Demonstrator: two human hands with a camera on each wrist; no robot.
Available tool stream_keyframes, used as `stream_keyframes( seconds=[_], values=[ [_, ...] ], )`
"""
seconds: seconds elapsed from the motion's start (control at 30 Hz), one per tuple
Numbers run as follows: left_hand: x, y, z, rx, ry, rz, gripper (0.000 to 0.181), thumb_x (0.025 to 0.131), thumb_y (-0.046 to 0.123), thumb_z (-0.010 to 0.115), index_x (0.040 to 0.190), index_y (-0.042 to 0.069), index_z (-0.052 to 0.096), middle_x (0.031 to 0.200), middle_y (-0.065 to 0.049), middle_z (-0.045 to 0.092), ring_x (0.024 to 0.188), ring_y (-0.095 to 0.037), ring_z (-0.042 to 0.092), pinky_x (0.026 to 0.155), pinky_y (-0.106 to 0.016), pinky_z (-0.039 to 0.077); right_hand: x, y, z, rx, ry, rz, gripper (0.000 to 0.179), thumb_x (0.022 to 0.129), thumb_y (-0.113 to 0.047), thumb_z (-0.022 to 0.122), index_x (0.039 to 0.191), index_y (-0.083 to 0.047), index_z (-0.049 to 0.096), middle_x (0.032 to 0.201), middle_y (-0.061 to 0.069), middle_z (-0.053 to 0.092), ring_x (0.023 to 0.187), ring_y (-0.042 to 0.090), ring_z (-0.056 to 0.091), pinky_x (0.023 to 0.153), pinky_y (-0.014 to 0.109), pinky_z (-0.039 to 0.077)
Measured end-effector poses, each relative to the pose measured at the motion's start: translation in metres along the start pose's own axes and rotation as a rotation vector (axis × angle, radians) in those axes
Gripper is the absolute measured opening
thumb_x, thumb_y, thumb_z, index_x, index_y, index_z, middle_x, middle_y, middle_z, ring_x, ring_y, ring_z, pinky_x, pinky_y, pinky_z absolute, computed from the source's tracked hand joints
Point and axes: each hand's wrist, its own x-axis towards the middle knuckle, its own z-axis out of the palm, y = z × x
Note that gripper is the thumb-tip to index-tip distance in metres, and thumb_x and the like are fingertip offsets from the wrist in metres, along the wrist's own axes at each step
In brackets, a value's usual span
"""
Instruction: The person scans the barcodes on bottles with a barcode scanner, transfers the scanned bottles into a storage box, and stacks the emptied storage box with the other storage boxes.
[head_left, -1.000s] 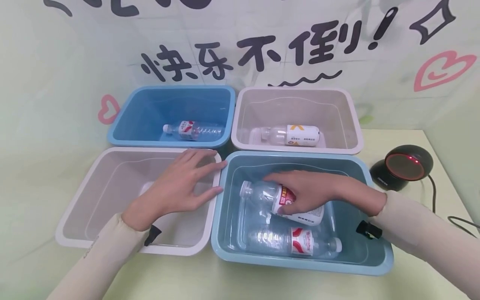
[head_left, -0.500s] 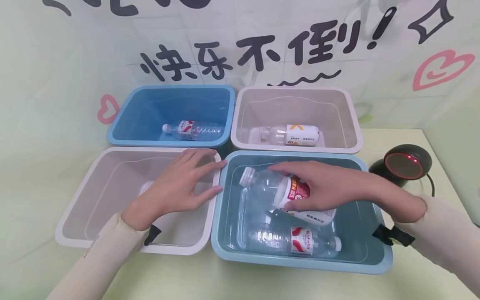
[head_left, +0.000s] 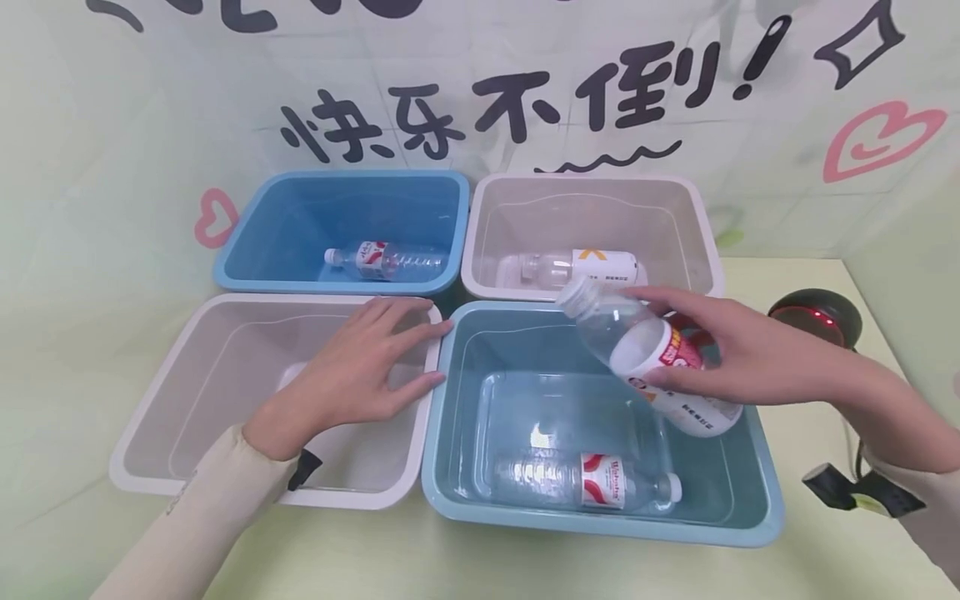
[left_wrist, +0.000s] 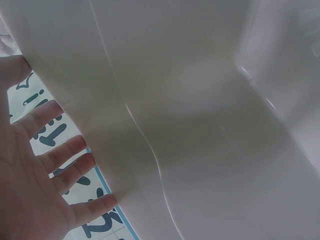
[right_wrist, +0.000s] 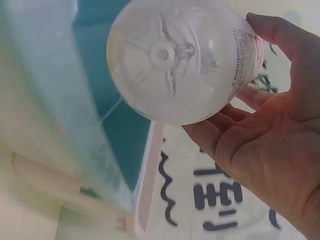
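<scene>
My right hand (head_left: 720, 350) grips a clear plastic bottle (head_left: 637, 342) with a white and red label, tilted over the right part of the light blue bin (head_left: 600, 527). In the right wrist view the bottle's round base (right_wrist: 162, 57) faces the camera, thumb and fingers around its side. Below it, a second clear bottle (head_left: 603, 482) with a red and white label lies on that bin's floor. My left hand (head_left: 360, 367) rests at the right rim of the front grey bin (head_left: 247, 492). Its fingers (left_wrist: 75, 172) are spread and reach the rim in the left wrist view.
Behind stand a darker blue bin (head_left: 330, 288) with a red-labelled bottle (head_left: 386, 260) and a pinkish-grey bin (head_left: 701, 250) with a white-labelled bottle (head_left: 592, 268). A black device (head_left: 821, 317) with red lights and a cable stands right of the bins. A printed wall hanging (head_left: 412, 50) rises behind.
My right hand has lifted the white-and-red-labelled bottle from the light blue bin's floor and carried it up and to the right, tilting it. My left hand has stayed in place.
</scene>
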Motion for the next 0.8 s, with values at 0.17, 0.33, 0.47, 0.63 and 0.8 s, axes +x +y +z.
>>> stream_keyframes(
  seconds=[0.17,0.33,0.47,0.63,0.8],
  values=[
    [0.0,0.0,-0.001,-0.004,-0.001,-0.001,0.065,0.095,0.055,0.07,0.151,0.025,0.06,0.153,-0.009,0.055,0.145,-0.03,0.048,0.124,-0.056,0.039,-0.017,0.025,-0.008,0.095,0.138,-0.031,0.088,0.088,-0.003,0.083,0.162,-0.02,0.039,0.127,-0.004,0.066,0.11,0.0,0.067,0.085,0.014,0.057],
    [0.0,0.0,-0.001,-0.001,-0.007,-0.01,0.065,0.095,0.056,0.07,0.152,0.027,0.059,0.154,-0.009,0.055,0.145,-0.03,0.048,0.123,-0.056,0.04,-0.033,0.045,-0.009,0.366,0.253,-0.112,0.084,0.09,0.02,0.064,0.164,-0.01,0.035,0.136,-0.001,0.065,0.109,0.009,0.067,0.084,0.016,0.058],
    [0.0,0.0,0.0,-0.003,-0.006,-0.009,0.065,0.094,0.056,0.07,0.152,0.027,0.059,0.154,-0.008,0.055,0.145,-0.029,0.048,0.123,-0.056,0.04,-0.044,0.059,-0.003,0.63,0.408,-0.124,0.075,0.094,0.021,0.049,0.163,-0.006,0.036,0.139,0.004,0.067,0.108,0.014,0.069,0.081,0.021,0.057],
    [0.0,0.001,0.0,-0.001,-0.011,-0.014,0.066,0.094,0.056,0.07,0.152,0.027,0.06,0.154,-0.009,0.055,0.145,-0.03,0.048,0.122,-0.058,0.041,-0.052,0.077,0.007,0.859,0.525,-0.185,0.066,0.099,0.017,0.04,0.162,-0.002,0.037,0.142,0.01,0.066,0.116,0.019,0.07,0.088,0.024,0.057],
    [0.0,0.002,-0.001,0.0,-0.012,-0.019,0.066,0.094,0.056,0.07,0.152,0.027,0.059,0.154,-0.009,0.055,0.145,-0.03,0.048,0.122,-0.058,0.041,-0.06,0.093,0.011,1.006,0.58,-0.206,0.062,0.102,0.012,0.038,0.161,-0.007,0.04,0.143,0.008,0.067,0.12,0.018,0.07,0.091,0.025,0.058]
  ],
)
